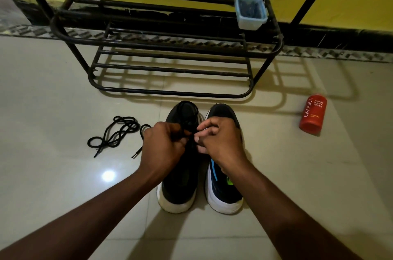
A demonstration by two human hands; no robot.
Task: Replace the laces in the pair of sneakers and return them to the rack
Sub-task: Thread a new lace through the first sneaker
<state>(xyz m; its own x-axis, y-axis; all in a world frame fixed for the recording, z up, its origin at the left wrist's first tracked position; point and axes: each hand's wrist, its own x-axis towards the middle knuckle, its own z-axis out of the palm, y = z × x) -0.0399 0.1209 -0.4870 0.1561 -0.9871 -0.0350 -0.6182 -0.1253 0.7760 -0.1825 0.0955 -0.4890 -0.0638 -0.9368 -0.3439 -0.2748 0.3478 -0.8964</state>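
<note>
Lacing black sneaker, frame centre.
L hand & R hand both curled, pinching its lace; spare lace on floor mid-left; rack up top.

Dim warm light, glare spot on glossy floor, wide-angle bowing at edges

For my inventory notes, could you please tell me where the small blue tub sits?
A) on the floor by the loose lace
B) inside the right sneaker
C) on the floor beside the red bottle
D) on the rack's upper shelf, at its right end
D: the blue tub rests on the upper bars of the rack at its right end, well above and away from the red bottle standing on the floor.
</note>
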